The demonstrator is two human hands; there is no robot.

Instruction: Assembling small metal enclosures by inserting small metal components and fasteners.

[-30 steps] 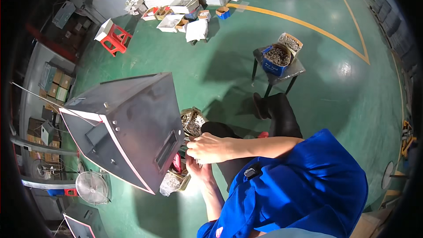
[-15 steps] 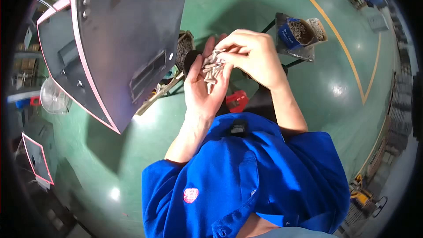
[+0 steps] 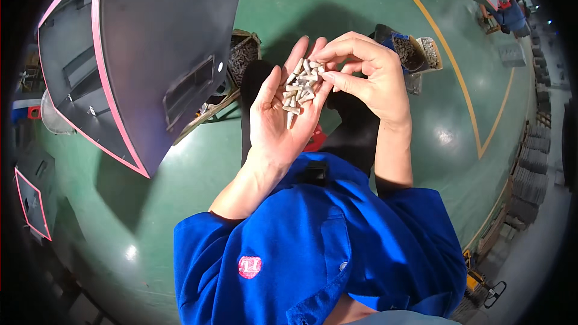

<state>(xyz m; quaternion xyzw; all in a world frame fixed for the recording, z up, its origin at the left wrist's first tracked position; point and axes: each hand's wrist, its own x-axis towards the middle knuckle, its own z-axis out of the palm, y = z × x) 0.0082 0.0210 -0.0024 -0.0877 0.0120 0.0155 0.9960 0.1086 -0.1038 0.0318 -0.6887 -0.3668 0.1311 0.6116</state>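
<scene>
My left hand (image 3: 280,135) lies palm up with its fingers half curled, cradling a heap of small tapered plugs (image 3: 291,95). They are beige to grey, and several lie across one another at different angles. From the right, my right hand (image 3: 376,75) reaches over the edge of that heap. Its thumb and forefinger are pinched together on a plug (image 3: 321,69) at the heap's right side, partly hidden by the fingertips. Left of my hands stands a large dark panel (image 3: 171,36) with a pink-edged border and a slot-shaped recess.
A container of dark small parts (image 3: 245,54) stands beside the panel. At the right, a blue box (image 3: 400,48) and a tub of pale pieces (image 3: 430,51) sit on a small stand. A red object (image 3: 315,139) shows below my hands. A yellow line (image 3: 445,39) crosses the green floor.
My view has shifted, and the panel sits further left and higher. My left hand is opened flatter, showing more of the plugs. My right hand has drawn slightly right, still pinching.
</scene>
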